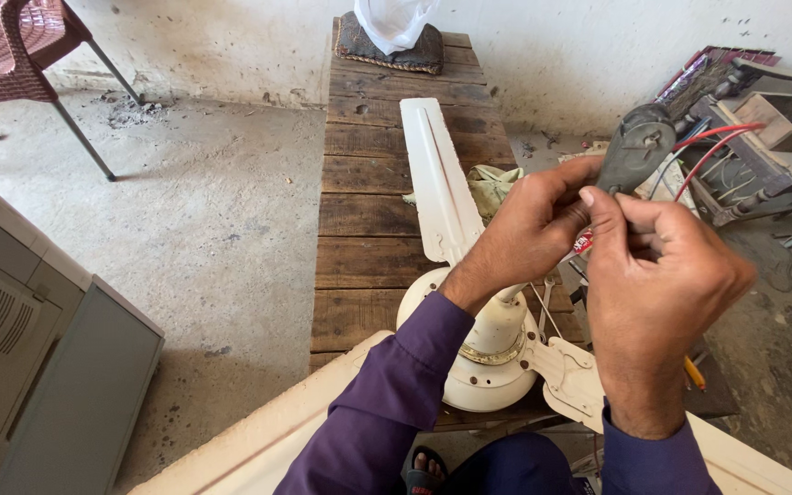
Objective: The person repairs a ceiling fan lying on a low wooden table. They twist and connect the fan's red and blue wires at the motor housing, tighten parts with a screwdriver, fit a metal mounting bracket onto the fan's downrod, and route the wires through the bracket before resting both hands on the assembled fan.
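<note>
The fan [492, 353] is the landmark: a cream ceiling fan lying on a plank bench [368, 229], motor hub up, blades spread flat. Lying this way it sits steady and its hub and shaft stay reachable from above.

Nearest, above the fan's right blade, the right hand [657, 307] is raised with the back of the hand to the camera. Its fingers are curled in and the thumb [611, 215] presses toward them, pinching something small at the base of a grey part [636, 147]; what lies between the fingertips is hidden. The left hand [533, 225], just over the fan's hub and a little farther out, wraps the same part's lower end, fingers closed round it. The two hands meet, touching, both closed on the part, which stands upright above them like a flattened grey arm. It is held up clear of the fan, near eye level, likely so the fine work at its base can be seen.

Beyond the hub, one blade [437, 179] runs away along the bench, with a green rag [492, 188] beside it. At the bench's far end, well past the fan, a cushion [387, 50] lies under a white bag [394, 20]. Right of the fan, red wires [712, 147] loop toward wooden clutter. Far left of it stands a chair [20, 46].
</note>
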